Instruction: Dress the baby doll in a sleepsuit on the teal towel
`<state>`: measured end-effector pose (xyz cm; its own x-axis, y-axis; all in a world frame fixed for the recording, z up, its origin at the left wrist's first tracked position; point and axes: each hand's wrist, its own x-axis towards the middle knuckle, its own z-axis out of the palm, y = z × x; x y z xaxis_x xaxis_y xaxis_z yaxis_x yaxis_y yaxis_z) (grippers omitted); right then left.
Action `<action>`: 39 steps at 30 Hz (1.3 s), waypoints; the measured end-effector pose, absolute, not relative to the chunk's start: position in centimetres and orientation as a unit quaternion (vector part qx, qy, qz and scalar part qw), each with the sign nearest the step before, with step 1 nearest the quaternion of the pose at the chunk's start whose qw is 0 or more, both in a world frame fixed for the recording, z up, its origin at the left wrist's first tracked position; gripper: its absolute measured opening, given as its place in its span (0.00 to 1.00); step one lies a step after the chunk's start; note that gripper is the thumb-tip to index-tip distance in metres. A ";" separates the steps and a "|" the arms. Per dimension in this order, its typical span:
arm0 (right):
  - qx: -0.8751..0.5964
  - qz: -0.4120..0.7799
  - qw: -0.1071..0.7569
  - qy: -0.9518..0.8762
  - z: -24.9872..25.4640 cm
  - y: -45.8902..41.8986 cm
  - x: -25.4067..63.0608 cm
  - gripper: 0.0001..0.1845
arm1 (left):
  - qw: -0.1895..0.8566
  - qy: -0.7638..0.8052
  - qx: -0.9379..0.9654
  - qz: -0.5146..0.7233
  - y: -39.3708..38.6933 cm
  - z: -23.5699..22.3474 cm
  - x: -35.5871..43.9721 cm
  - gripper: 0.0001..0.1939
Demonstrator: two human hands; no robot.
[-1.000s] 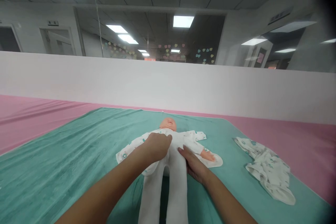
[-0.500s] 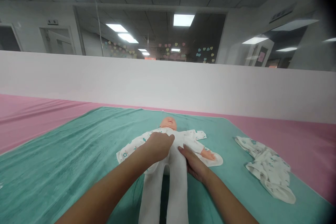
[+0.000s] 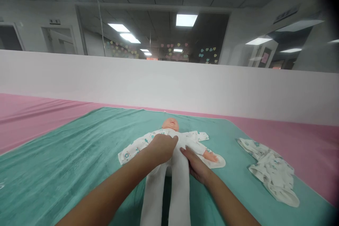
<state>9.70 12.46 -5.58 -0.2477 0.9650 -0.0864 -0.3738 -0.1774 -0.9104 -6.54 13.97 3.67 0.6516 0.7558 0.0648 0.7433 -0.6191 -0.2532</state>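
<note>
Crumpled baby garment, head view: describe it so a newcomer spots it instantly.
Find the teal towel on the pink sheet. At its right edge, beside the baby doll, lies a crumpled white garment with a teal print. It is the only clothing lying loose, off the doll.

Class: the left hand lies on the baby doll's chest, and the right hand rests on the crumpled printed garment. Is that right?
No: the head view shows the right hand on the side of the baby doll, not on the crumpled printed garment, which lies apart. The left hand is on its chest.
</note>
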 end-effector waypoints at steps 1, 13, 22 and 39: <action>-0.362 0.677 0.494 -0.409 -5.6 12.5 9.7 0.25 | 0.129 -0.416 -0.900 0.023 14.0 3.6 -6.5 0.12; -0.365 0.674 0.500 -0.403 -5.9 12.6 9.8 0.26 | 0.138 -0.423 -0.895 0.020 14.4 2.6 -6.1 0.14; -0.365 0.670 0.499 -0.411 -5.3 12.2 9.5 0.24 | 0.146 -0.427 -0.892 0.020 14.2 3.0 -6.1 0.12; -0.362 0.677 0.496 -0.406 -5.6 12.3 9.7 0.25 | 0.158 -0.420 -0.894 -0.011 14.4 2.3 -6.0 0.11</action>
